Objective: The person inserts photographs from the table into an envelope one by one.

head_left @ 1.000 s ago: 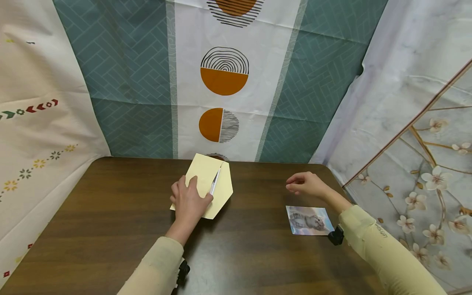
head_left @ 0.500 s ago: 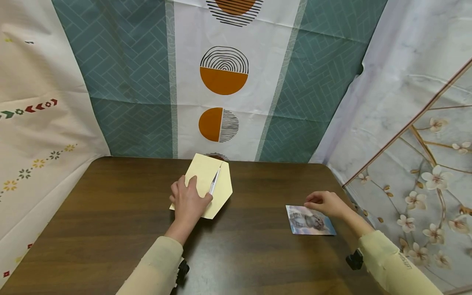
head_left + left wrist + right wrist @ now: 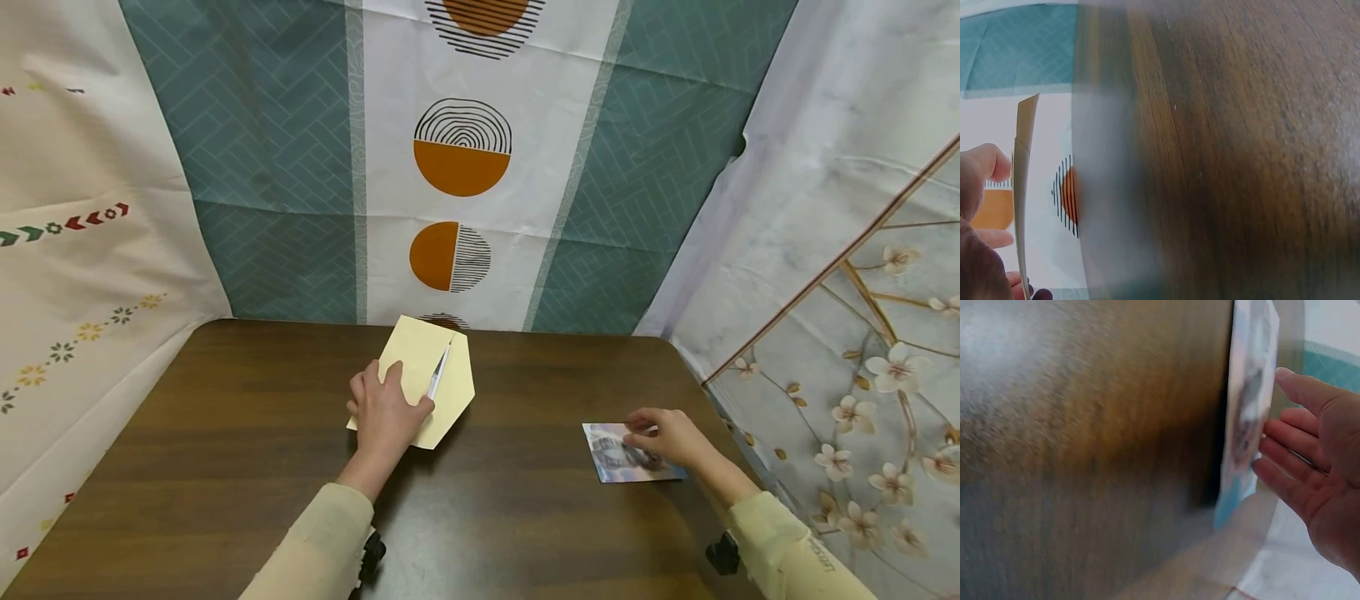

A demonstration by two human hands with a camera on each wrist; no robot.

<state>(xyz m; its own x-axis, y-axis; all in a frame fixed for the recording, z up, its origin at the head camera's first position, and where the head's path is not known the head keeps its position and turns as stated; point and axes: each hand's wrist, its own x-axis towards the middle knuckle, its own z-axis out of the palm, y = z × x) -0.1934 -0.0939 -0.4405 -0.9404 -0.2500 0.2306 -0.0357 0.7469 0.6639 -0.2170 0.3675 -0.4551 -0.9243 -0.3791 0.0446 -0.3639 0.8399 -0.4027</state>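
Observation:
A pale yellow envelope (image 3: 420, 346), its pointed flap folded out to the right, is in my left hand (image 3: 386, 417). A narrow slit runs along its mouth, and my thumb is at the lower end of that slit. Edge-on in the left wrist view, the envelope (image 3: 1022, 187) stands up from the table, with fingertips on both sides of it. My right hand (image 3: 670, 435) hovers over a small picture card (image 3: 606, 458) with a grey furry animal on it. In the right wrist view the bent fingers (image 3: 1288, 481) are right at the card's face, with the thumb apart.
Both things are on or over a dark brown wooden table (image 3: 495, 517). Behind its far edge hangs a patterned cloth (image 3: 300, 250). A flowered curtain (image 3: 825, 333) borders the right side and a cream curtain (image 3: 90, 275) the left.
My right hand has come down and toward me, from beyond the card to over it. The left hand and the envelope have stayed in place, while the slit has narrowed slightly.

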